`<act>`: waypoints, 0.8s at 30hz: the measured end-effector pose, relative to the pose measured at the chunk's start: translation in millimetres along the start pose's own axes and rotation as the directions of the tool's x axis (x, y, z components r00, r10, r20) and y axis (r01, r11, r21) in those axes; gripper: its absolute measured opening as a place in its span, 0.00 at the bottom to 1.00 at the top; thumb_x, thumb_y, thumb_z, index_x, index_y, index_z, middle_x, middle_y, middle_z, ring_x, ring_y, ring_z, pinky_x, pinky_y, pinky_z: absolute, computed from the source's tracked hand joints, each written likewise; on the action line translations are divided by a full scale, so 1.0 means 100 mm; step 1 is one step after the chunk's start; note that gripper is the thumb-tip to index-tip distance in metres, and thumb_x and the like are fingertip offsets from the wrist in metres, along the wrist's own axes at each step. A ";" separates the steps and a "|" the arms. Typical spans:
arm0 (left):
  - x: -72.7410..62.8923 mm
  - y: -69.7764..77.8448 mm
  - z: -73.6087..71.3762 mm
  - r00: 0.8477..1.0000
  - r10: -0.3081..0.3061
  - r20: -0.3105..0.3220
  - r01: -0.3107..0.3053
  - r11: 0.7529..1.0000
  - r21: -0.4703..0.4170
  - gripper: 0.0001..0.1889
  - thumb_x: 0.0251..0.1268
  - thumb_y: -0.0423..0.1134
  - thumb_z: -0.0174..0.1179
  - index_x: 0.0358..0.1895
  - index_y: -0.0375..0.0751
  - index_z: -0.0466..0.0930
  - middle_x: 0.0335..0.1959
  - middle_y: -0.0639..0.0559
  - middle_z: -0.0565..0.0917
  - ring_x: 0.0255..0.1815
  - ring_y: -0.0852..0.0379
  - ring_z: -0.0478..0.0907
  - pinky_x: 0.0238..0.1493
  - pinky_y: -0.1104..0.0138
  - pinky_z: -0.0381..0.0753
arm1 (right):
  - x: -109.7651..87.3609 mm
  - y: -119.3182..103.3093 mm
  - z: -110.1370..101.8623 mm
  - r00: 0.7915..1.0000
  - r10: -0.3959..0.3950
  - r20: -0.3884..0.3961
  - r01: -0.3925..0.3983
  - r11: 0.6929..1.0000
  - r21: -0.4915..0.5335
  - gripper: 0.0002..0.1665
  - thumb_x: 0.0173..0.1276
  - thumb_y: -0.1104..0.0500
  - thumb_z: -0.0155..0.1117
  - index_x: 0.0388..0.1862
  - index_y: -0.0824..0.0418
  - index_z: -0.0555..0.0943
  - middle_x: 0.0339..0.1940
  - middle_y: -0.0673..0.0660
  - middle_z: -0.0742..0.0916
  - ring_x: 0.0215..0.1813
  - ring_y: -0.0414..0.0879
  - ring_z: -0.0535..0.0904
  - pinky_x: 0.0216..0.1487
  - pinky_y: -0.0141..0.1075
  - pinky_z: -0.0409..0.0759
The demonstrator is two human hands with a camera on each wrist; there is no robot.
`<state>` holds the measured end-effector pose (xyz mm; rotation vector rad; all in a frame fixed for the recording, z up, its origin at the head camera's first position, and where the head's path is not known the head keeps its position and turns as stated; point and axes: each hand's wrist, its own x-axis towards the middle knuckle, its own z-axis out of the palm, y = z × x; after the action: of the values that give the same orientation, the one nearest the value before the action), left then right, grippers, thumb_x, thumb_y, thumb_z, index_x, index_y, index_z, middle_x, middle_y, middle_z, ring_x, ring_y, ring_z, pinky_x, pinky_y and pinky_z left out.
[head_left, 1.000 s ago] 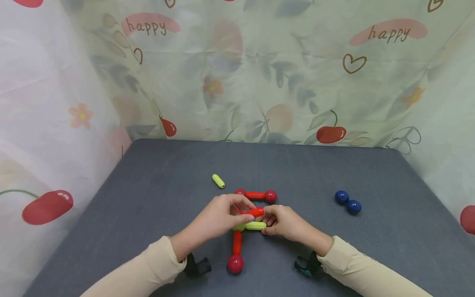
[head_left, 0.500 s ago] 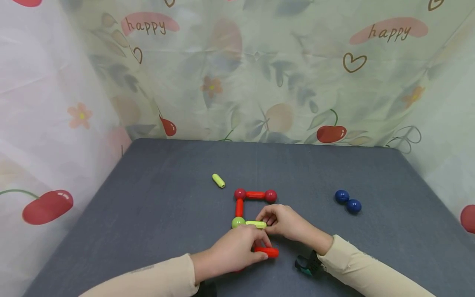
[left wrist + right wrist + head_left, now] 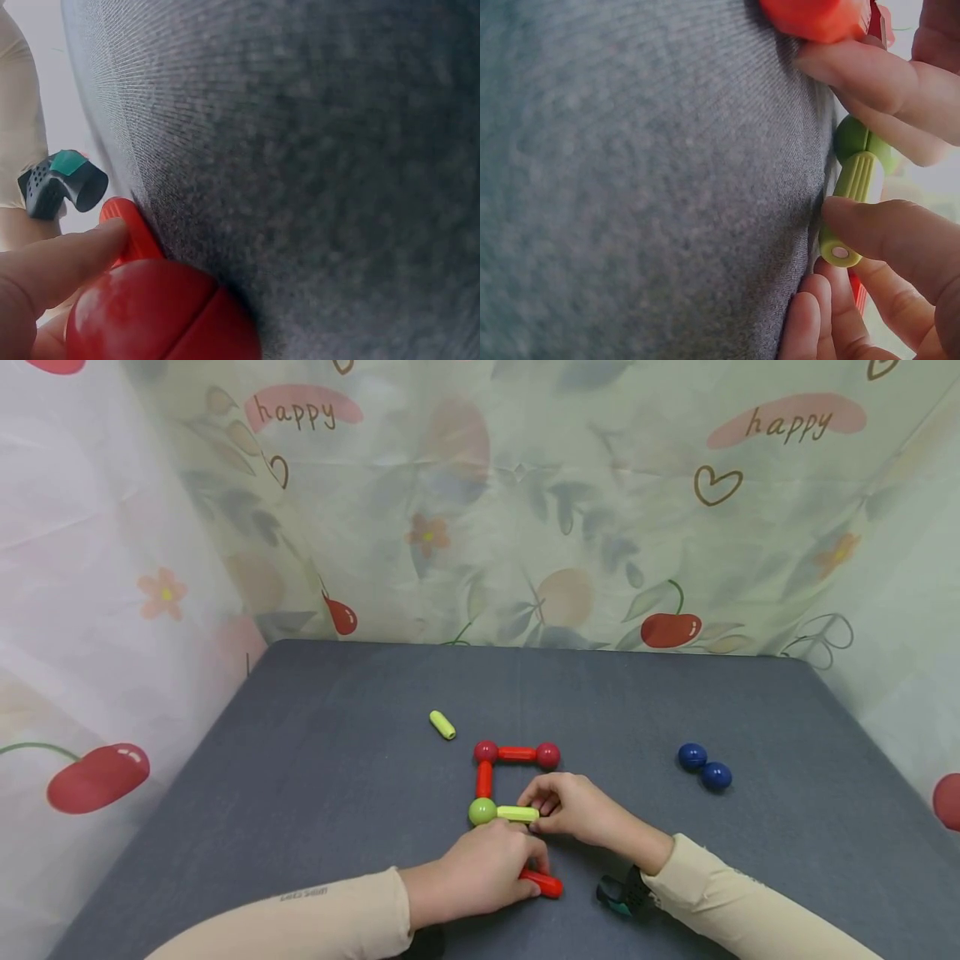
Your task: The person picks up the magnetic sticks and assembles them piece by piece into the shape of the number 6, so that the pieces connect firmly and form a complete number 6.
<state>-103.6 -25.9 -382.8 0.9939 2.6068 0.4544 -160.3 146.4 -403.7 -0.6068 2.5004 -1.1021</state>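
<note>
In the head view my left hand (image 3: 483, 872) pinches a loose red rod (image 3: 543, 883) low over the table. The left wrist view shows the thumb (image 3: 64, 266) on this rod and a red ball (image 3: 165, 315) close in front, which the hand hides in the head view. My right hand (image 3: 581, 810) holds the free end of a yellow-green rod (image 3: 517, 814) between thumb and fingers. That rod joins a green ball (image 3: 482, 811). From the ball a red rod (image 3: 484, 780) runs back to a red ball (image 3: 486, 752), and another red rod (image 3: 516, 754) leads to a second red ball (image 3: 547, 755).
A loose yellow-green rod (image 3: 442, 725) lies behind and left of the joined pieces. Two blue balls (image 3: 703, 766) sit side by side at the right on the dark grey table (image 3: 337, 718). A printed curtain (image 3: 517, 510) hangs behind and along the sides.
My left hand has brought the red rod from above the green ball toward the table's front, turning it slightly, and now covers the front red ball. My right hand has stayed on the yellow-green rod.
</note>
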 end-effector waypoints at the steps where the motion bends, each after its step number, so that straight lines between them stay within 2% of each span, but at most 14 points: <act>1: 0.00 0.00 0.00 1.000 0.000 0.000 0.000 1.000 0.002 0.05 0.56 0.45 0.71 0.35 0.58 0.84 0.22 0.66 0.73 0.27 0.70 0.67 0.25 0.76 0.69 | 0.00 0.00 0.00 1.000 0.001 0.000 -0.001 1.000 0.001 0.13 0.55 0.71 0.70 0.39 0.59 0.84 0.29 0.49 0.82 0.34 0.41 0.76 0.35 0.28 0.77; 11: -0.01 0.02 0.00 1.000 0.008 -0.014 -0.008 1.000 0.030 0.05 0.57 0.44 0.70 0.35 0.57 0.83 0.24 0.65 0.73 0.27 0.70 0.67 0.23 0.76 0.69 | -0.01 -0.01 0.00 1.000 0.003 -0.001 -0.003 1.000 0.000 0.13 0.55 0.71 0.70 0.39 0.59 0.84 0.29 0.49 0.82 0.34 0.41 0.76 0.35 0.29 0.77; 15: -0.02 0.02 -0.01 1.000 0.003 -0.001 -0.003 1.000 0.009 0.07 0.56 0.43 0.71 0.37 0.57 0.83 0.26 0.65 0.75 0.28 0.70 0.68 0.25 0.76 0.70 | -0.01 0.02 0.00 1.000 -0.006 0.000 0.006 1.000 -0.004 0.13 0.55 0.71 0.70 0.39 0.59 0.84 0.29 0.49 0.82 0.34 0.41 0.76 0.35 0.28 0.78; 18: -0.02 0.01 -0.08 1.000 -0.021 0.010 0.022 0.999 -0.042 0.09 0.55 0.42 0.71 0.39 0.56 0.83 0.29 0.64 0.76 0.28 0.70 0.69 0.29 0.76 0.72 | 0.00 0.03 0.00 1.000 -0.022 -0.002 0.022 1.000 -0.011 0.13 0.55 0.71 0.70 0.39 0.59 0.84 0.29 0.49 0.82 0.34 0.41 0.76 0.35 0.28 0.77; 21: -0.02 -0.04 -0.19 0.997 -0.063 -0.043 0.058 0.990 -0.126 0.11 0.55 0.41 0.71 0.41 0.54 0.83 0.32 0.61 0.77 0.31 0.68 0.72 0.32 0.75 0.74 | -0.01 0.03 0.00 0.999 -0.038 -0.005 0.038 0.999 -0.017 0.12 0.55 0.70 0.71 0.38 0.58 0.84 0.29 0.49 0.82 0.33 0.41 0.76 0.35 0.28 0.77; 22: -0.02 -0.06 -0.24 0.993 -0.088 -0.078 0.074 0.983 -0.170 0.11 0.56 0.41 0.71 0.42 0.52 0.83 0.34 0.59 0.78 0.33 0.66 0.74 0.34 0.74 0.75 | -0.01 0.03 0.00 0.999 -0.045 -0.008 0.045 0.999 -0.020 0.12 0.55 0.69 0.72 0.38 0.59 0.84 0.29 0.49 0.82 0.33 0.40 0.76 0.35 0.28 0.77; 24: -0.02 -0.14 -0.33 0.976 -0.153 -0.157 0.107 0.957 -0.268 0.12 0.56 0.39 0.70 0.45 0.50 0.83 0.37 0.55 0.79 0.37 0.61 0.77 0.36 0.71 0.77 | -0.01 0.02 -0.01 0.999 -0.045 -0.006 0.045 0.999 -0.018 0.12 0.54 0.68 0.73 0.38 0.59 0.83 0.29 0.49 0.83 0.33 0.40 0.76 0.35 0.28 0.77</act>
<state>-122.9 -43.2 -358.6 0.7196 2.6548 0.8582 -160.4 149.0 -404.8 -0.6686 2.5158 -1.1004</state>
